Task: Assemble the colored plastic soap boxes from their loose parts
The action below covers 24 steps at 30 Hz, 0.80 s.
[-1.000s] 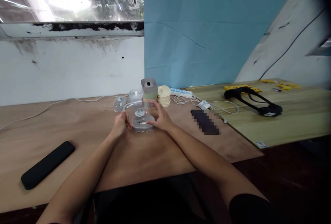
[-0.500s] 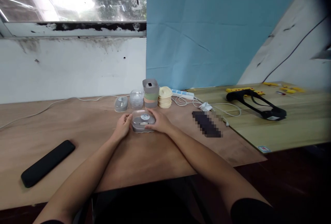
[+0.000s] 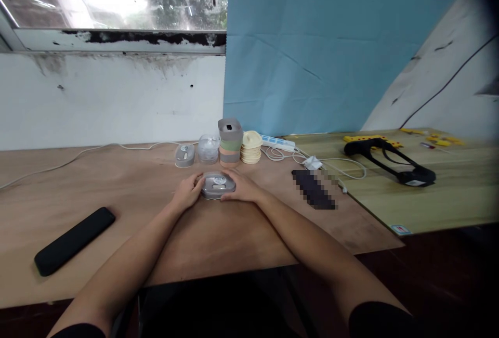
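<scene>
A small grey box with a clear lid (image 3: 218, 184) lies closed on the brown table (image 3: 117, 187) in front of me. My left hand (image 3: 188, 193) curls against its left side and my right hand (image 3: 240, 189) presses on its right side and top. Both hands grip the box. Just behind it stand another grey box (image 3: 185, 154), a clear round container (image 3: 208, 148), a stack of coloured boxes (image 3: 230, 143) and a stack of cream lids (image 3: 250, 147).
A black phone (image 3: 74, 240) lies at the near left. A white cable (image 3: 78, 154) runs along the back. To the right are a power strip (image 3: 278, 143), a charger with cord (image 3: 314, 163), a blurred dark item (image 3: 314, 188) and a black strap device (image 3: 390, 158) on a lighter board.
The clear lid stood raised a second ago; it has come down and the box is now flattened shut under my hands. The view shifted slightly.
</scene>
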{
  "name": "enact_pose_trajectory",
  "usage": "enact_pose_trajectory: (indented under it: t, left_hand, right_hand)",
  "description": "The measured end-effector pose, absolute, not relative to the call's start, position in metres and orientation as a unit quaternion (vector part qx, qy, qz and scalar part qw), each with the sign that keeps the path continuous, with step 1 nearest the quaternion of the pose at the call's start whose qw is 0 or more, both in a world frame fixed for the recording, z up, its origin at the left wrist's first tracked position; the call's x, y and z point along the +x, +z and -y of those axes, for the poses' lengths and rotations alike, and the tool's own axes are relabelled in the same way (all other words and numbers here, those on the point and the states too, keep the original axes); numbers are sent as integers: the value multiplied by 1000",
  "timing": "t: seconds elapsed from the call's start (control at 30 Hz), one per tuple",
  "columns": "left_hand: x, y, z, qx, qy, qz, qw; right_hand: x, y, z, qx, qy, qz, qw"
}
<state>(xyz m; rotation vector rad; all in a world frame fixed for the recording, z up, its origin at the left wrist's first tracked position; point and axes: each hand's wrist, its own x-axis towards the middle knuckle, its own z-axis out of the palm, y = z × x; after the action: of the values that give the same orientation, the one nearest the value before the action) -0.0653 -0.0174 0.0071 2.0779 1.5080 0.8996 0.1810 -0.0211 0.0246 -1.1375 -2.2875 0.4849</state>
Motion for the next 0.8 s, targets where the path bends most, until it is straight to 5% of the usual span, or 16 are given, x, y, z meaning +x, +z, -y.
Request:
enact_pose_trajectory:
  t: [0.8]
  left_hand:
    - [-66, 6, 16, 755, 325, -530, 208]
  right_hand:
    - [182, 24, 16, -428, 132, 868, 216]
